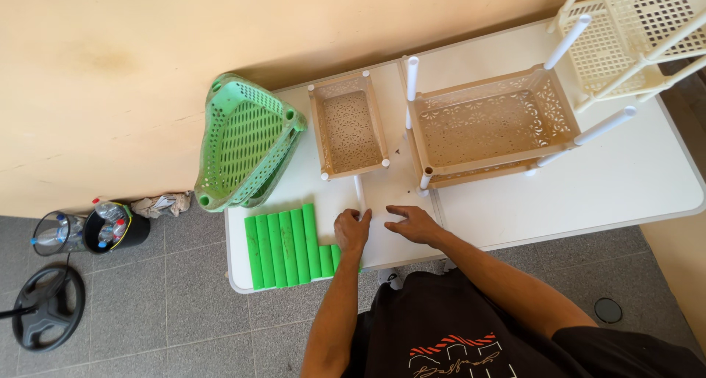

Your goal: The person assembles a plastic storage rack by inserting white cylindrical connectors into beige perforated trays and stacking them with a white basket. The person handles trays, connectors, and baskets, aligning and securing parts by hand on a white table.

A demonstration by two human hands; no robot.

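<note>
Presently, L hand [352,229] w/ fingers curled round a white tube [359,198] at table [647,179] edge, R hand [414,223] flat, fingers spread, holding nothing; green tubes [288,247] at 9 o'clock could roll off if nudged.

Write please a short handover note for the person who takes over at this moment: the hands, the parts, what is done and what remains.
Left hand: on the table, fingertips on a white tube; grip unclear.
Right hand: flat on the table, empty.
Green tubes: in a row beside the left hand.
Green baskets: stacked at the left edge, no tubes fitted.
Small beige basket: lies alone.
Done: beige rack has tiers joined by white tubes.
Left: green parts, loose beige basket.
</note>
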